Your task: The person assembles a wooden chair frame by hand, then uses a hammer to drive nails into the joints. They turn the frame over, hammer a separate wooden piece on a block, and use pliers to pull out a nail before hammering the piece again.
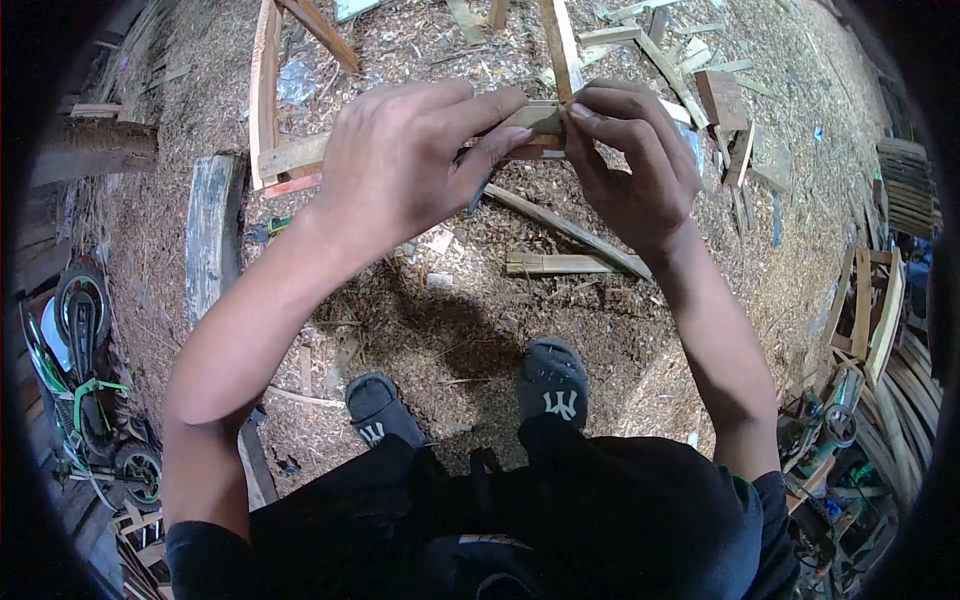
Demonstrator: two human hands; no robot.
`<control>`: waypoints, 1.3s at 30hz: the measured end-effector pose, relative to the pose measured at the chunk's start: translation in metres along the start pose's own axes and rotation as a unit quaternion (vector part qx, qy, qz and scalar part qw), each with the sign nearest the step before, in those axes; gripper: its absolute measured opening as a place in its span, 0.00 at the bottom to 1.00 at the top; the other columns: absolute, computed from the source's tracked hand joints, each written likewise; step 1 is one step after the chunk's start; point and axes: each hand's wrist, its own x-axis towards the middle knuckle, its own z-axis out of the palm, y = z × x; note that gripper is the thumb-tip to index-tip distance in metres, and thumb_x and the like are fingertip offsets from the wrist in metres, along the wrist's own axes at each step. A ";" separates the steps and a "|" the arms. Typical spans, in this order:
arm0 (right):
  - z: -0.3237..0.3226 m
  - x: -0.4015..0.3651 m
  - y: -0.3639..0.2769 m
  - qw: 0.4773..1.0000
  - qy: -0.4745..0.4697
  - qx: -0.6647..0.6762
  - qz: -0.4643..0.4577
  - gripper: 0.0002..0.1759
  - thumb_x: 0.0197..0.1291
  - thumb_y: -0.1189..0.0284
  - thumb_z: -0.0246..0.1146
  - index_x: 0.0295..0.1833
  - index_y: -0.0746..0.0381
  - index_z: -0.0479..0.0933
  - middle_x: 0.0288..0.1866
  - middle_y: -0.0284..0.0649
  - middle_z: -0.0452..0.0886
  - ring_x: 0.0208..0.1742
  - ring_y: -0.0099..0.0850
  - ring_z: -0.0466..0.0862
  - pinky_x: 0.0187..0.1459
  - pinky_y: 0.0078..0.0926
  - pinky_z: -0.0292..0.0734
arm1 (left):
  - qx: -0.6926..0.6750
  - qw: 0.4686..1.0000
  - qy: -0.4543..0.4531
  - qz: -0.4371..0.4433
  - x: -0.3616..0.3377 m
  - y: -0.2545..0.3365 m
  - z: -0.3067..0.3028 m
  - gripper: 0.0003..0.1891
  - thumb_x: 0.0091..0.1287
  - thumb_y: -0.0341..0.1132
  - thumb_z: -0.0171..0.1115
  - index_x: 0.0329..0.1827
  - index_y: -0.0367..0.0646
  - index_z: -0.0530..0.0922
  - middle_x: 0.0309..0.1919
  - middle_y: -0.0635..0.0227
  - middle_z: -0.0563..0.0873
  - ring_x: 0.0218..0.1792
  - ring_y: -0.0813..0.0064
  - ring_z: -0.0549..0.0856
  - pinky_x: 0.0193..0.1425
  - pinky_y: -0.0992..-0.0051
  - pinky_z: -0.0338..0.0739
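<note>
Slim tan wooden crossbar (543, 120) is at near side of open light-brown wooden frame (265, 90), left hand (400, 160) clamping it, right hand (638, 155) pinching it at frame's right corner; probably light, stiff, splintery, best held near its ends.

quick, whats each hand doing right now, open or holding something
Left hand: closed, thumb and fingers gripping the wooden bar.
Right hand: closed on the bar where a wooden strip meets it; anything smaller pinched there can't be told.

My left grip (405, 150) pinching the near rail (543, 121) of a wooden frame (265, 85), my right grip (638, 150) closed at its right corner, loose wood strips (570, 228) and shavings (640, 400) below.
</note>
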 end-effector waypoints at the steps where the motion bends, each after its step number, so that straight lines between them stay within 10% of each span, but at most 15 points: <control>1: -0.001 -0.001 0.000 1.000 0.002 0.001 0.001 0.12 0.55 0.83 0.76 0.41 0.68 0.79 0.42 0.47 0.86 0.43 0.40 0.90 0.39 0.34 0.86 | -0.001 1.000 0.000 0.000 0.000 0.000 0.001 0.16 0.67 0.37 0.75 0.56 0.45 0.90 0.26 0.65 0.86 0.24 0.69 0.84 0.29 0.67 0.75; 39: 0.002 -0.010 -0.002 0.999 0.019 -0.005 0.033 0.13 0.58 0.80 0.75 0.49 0.65 0.86 0.44 0.43 0.88 0.43 0.35 0.90 0.39 0.31 0.87 | 0.026 1.000 -0.014 0.001 0.002 0.004 -0.004 0.13 0.68 0.35 0.74 0.54 0.46 0.91 0.34 0.63 0.92 0.31 0.66 0.90 0.33 0.66 0.83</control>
